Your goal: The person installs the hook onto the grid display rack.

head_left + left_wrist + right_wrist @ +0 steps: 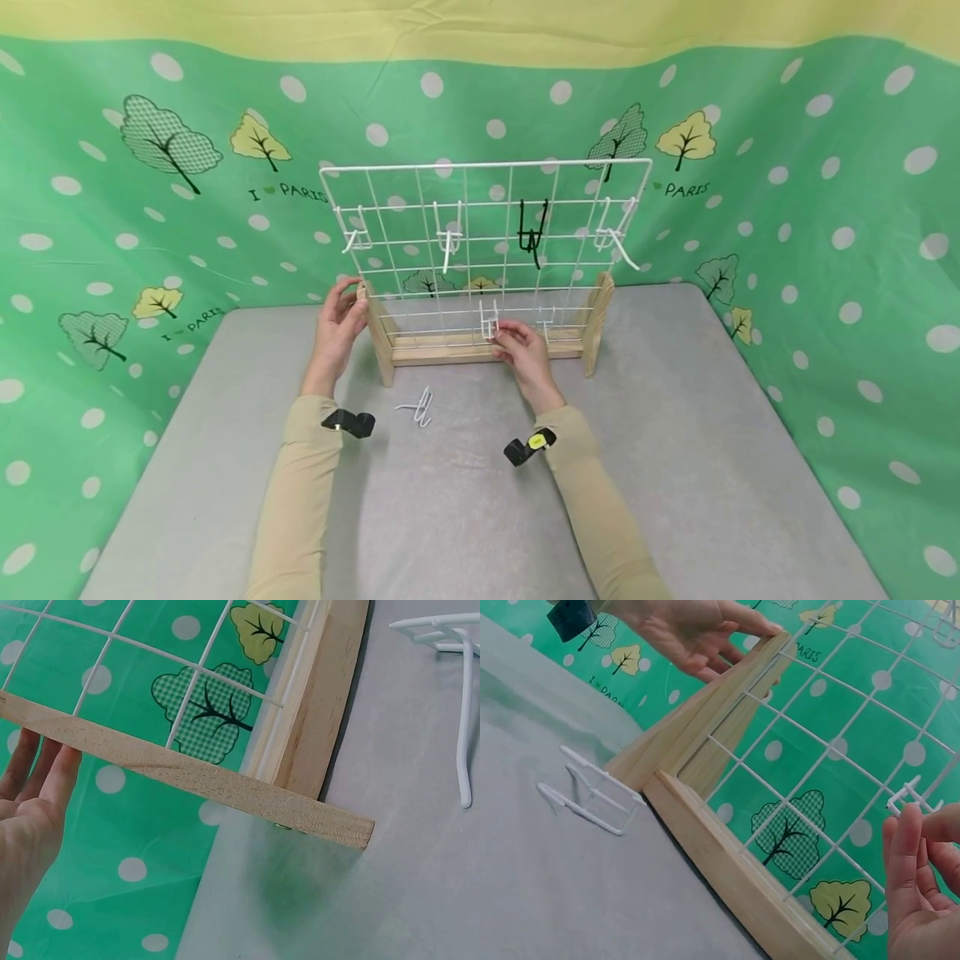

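A white wire grid rack stands upright on a wooden base. My left hand holds the wooden left side piece near its top, thumb at the front and fingers behind it. In front of the lower grid, my right hand pinches a white wire hook between thumb and fingers. The right wrist view shows this hook beside the grid wires; whether it is hung on a wire I cannot tell. Another white hook lies loose on the table before the rack.
Along the upper grid hang white hooks and one black hook. One more white hook hangs low at the right. The wooden right side piece stands on the grey tabletop. Behind is a green dotted cloth.
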The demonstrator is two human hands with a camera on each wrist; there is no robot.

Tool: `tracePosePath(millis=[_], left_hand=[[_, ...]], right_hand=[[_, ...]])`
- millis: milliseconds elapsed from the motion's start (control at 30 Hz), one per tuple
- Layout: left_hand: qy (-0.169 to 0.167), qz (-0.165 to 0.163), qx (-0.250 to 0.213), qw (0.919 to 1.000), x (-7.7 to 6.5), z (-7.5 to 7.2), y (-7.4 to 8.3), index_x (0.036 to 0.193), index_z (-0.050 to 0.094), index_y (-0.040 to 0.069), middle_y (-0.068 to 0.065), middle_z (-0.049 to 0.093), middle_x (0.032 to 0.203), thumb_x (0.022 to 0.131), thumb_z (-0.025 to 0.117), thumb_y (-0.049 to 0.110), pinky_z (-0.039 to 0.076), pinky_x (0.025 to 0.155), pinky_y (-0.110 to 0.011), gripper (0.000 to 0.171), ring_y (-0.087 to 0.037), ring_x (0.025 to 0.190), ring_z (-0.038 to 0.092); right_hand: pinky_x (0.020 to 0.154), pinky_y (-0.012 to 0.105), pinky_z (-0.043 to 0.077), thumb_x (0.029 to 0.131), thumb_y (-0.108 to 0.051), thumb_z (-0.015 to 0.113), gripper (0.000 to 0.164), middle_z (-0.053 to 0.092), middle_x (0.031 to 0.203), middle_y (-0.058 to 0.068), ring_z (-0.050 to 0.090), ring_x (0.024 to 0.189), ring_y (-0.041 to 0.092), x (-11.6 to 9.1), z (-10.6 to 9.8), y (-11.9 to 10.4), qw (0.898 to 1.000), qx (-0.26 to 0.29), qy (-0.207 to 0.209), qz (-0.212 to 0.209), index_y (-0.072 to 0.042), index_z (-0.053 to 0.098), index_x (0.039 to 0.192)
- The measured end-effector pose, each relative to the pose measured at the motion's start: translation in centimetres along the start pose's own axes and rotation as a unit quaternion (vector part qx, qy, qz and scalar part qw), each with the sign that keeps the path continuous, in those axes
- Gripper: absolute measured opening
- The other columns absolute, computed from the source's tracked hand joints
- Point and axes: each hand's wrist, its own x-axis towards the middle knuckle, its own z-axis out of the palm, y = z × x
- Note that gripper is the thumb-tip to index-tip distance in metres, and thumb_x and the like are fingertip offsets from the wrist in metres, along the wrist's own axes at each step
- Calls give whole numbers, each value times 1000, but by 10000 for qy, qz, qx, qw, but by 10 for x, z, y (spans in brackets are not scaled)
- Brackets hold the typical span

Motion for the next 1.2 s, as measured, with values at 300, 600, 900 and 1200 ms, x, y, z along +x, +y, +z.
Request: tracePosePath(millis=[300, 600, 900, 1200], left_hand=[[-35, 42, -19, 10000, 0, 0, 0, 138, 49, 20, -9, 46, 133, 100, 54, 17, 42, 103, -39, 38, -25, 125, 43], [-65, 79, -92, 9999, 0, 1, 0, 139, 46, 16, -11, 45, 134, 100, 54, 16, 41, 104, -39, 40, -24, 124, 42], [-62, 77, -202, 9997, 1, 0, 0, 142, 42, 11, -8, 46, 131, 100, 54, 14, 41, 104, -38, 43, -23, 123, 43], [-47, 76, -178, 9998, 1, 0, -1, 142, 41, 10, -7, 47, 129, 100, 54, 14, 42, 103, -37, 44, -23, 122, 44]], right_hand=[[67, 23, 56, 91, 8, 59, 29, 64, 99, 17, 66, 82, 16, 0, -1, 5, 10000, -44, -58, 50, 19, 51, 117], [62, 21, 55, 91, 7, 59, 32, 65, 100, 18, 67, 82, 16, -4, -5, 14, 9997, -207, -6, 96, 18, 50, 120], [58, 20, 51, 90, 6, 60, 27, 65, 101, 20, 65, 79, 15, -7, -11, 21, 9984, -515, 130, 194, 14, 55, 115], [57, 20, 49, 89, 5, 62, 17, 63, 103, 24, 62, 75, 13, -15, -19, 32, 9972, -646, 172, 327, 5, 64, 106]])
